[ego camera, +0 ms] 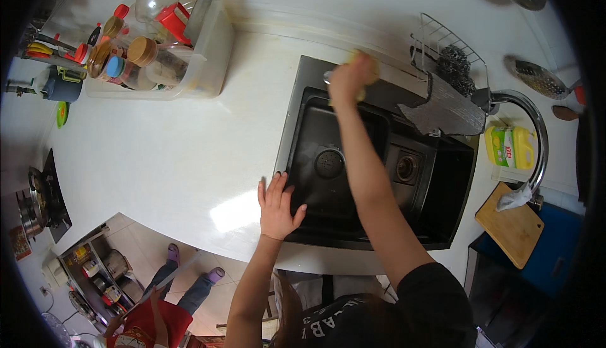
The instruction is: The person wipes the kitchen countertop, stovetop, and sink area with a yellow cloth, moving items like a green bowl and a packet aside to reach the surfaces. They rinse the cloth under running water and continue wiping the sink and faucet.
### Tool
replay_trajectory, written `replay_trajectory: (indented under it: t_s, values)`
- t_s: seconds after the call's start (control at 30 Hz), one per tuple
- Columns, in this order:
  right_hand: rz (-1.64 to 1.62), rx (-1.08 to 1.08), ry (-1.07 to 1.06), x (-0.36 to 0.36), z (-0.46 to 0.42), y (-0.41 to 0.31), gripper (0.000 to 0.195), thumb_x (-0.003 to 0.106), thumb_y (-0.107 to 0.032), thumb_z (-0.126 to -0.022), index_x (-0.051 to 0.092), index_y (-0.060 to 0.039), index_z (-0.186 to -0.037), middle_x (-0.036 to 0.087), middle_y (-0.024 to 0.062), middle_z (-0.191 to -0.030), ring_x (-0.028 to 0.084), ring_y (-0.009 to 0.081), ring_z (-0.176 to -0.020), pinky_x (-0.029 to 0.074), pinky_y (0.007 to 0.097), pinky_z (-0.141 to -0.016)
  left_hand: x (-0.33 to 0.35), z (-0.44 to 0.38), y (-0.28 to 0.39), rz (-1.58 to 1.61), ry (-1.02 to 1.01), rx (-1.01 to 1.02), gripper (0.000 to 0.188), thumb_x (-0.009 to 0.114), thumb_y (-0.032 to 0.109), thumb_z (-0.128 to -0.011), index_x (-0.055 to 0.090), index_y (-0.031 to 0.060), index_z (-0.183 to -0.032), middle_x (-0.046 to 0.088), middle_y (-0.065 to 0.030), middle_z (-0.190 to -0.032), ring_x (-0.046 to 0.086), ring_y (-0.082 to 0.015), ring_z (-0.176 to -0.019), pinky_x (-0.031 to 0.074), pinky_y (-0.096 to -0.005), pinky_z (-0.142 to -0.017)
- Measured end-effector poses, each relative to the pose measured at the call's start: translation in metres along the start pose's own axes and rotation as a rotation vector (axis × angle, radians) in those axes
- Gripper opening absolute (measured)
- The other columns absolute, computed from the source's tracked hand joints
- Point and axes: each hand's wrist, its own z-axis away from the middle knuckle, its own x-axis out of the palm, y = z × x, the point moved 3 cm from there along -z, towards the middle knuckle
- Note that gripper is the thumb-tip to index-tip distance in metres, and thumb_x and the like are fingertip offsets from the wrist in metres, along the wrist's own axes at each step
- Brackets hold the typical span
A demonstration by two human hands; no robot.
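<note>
My right hand (351,79) reaches over the back rim of a black double-bowl sink (312,201) and presses a yellow cloth or sponge (370,67) near the rim and wall; most of the yellow piece is hidden beneath the hand. Resting palm down, my left hand (278,206) lies at the sink's left edge, fingers apart and holding nothing. A round drain strainer (329,164) sits in the left bowl, and a second drain (407,166) shows in the smaller right bowl.
Bottles and jars fill a plastic bin (213,64) at upper left. Right of the sink are a wire rack (478,59), grey cloth (445,106), curved faucet (539,125), yellow detergent jug (523,148) and wooden cutting board (509,227). Another person (165,317) is beside an open drawer at lower left.
</note>
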Motion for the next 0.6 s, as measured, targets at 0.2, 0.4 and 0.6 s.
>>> replay_trajectory:
  t_s: [0.2, 0.4, 0.6]
  values:
    - [-0.531, -0.410, -0.423, 0.041, 0.030, -0.116, 0.028, 0.052, 0.004, -0.076, 0.063, -0.0051, -0.100, 0.063, 0.0116, -0.108, 0.055, 0.0320, -0.108, 0.043, 0.0432, -0.097, -0.003, -0.002, -0.002, 0.057, 0.024, -0.005, 0.049, 0.057, 0.039, -0.088, 0.055, -0.0014, -0.116, 0.044, -0.0195, -0.143, 0.036, -0.0387, -0.137, 0.013, -0.0602, -0.115]
    - [-0.702, -0.705, -0.964, -0.038, 0.090, -0.080, 0.030, 0.049, 0.006, -0.080, 0.068, -0.0077, -0.098, 0.064, 0.0064, -0.116, 0.055, 0.0271, -0.115, 0.042, 0.0391, -0.104, -0.001, 0.000, -0.004, 0.052, 0.084, 0.039, 0.054, 0.059, 0.037, -0.087, 0.050, -0.0024, -0.122, 0.042, -0.0214, -0.144, 0.035, -0.0394, -0.137, 0.015, -0.0596, -0.115]
    - [-0.845, -0.125, -1.061, -0.174, 0.110, 0.036, 0.036, 0.050, 0.007, -0.079, 0.062, -0.0062, -0.111, 0.062, 0.0074, -0.115, 0.059, 0.0216, -0.108, 0.050, 0.0343, -0.094, 0.001, 0.003, -0.005, 0.053, 0.223, 0.071, 0.061, 0.059, 0.028, -0.086, 0.041, -0.0070, -0.132, 0.031, -0.0292, -0.149, 0.026, -0.0449, -0.141, 0.014, -0.0600, -0.115]
